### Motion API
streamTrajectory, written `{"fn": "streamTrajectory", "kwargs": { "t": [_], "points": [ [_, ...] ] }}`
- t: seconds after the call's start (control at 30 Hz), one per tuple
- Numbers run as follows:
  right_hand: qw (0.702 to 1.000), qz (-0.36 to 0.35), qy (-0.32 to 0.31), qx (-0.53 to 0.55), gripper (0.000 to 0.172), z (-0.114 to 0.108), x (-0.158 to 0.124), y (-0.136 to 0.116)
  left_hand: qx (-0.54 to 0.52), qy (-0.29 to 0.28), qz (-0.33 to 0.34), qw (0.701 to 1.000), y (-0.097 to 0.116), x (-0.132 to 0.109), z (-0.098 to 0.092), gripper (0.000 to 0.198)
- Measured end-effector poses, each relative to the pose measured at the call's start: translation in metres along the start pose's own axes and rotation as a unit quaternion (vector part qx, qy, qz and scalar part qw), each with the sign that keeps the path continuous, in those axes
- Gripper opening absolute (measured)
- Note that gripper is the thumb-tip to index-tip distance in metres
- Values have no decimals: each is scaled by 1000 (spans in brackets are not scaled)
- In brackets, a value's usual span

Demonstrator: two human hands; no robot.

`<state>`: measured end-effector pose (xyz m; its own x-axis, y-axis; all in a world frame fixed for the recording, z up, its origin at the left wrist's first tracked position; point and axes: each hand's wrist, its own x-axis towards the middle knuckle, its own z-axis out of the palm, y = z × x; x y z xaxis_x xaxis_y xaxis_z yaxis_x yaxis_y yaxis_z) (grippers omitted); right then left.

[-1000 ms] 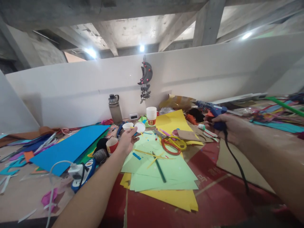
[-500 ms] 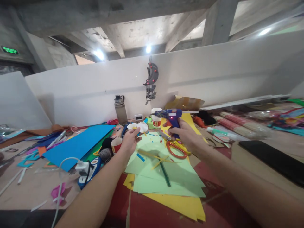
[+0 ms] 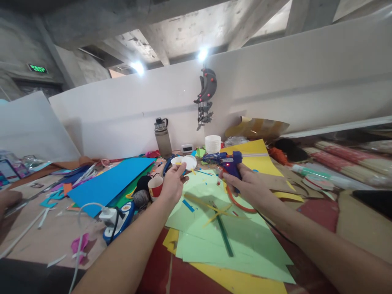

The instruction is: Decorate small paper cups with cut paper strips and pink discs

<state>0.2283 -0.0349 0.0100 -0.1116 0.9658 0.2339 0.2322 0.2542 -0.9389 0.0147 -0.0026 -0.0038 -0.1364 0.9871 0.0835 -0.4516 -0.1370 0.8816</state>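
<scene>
Gripping the blue glue gun [image 3: 232, 163] above the green paper's [image 3: 251, 241] far edge with the right hand [image 3: 246, 179]; apparently pinching the white disc [image 3: 190, 162] just beyond its far-left corner with the left hand [image 3: 174, 183]. Risking burns if aimed too close, stray drips if squeezed early.

Both bare forearms reach forward, the left forearm [image 3: 128, 241] from the bottom edge, the right forearm [image 3: 315, 237] from the lower right, slanting toward each other. The left hand [image 3: 174, 181] pinches with thumb and fingers drawn together. The right hand [image 3: 248, 179] is curled in a grip, its fingers turned leftward. The hands are apart, at similar height.
</scene>
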Motion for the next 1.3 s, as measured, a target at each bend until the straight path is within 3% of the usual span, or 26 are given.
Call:
{"fn": "streamTrajectory", "kwargs": {
  "t": [0.23,0.7,1.3],
  "points": [
    [998,-1,-1,-62,29,-1,-2,-5,36,1,24,999,-2,-3,2,35],
    [998,22,1,-63,24,0,-2,-7,37,-4,28,999,-1,-7,7,34],
    [996,1,12,-88,22,0,-2,-7,44,-4,35,998,-3,-5,5,33]
  ]
}}
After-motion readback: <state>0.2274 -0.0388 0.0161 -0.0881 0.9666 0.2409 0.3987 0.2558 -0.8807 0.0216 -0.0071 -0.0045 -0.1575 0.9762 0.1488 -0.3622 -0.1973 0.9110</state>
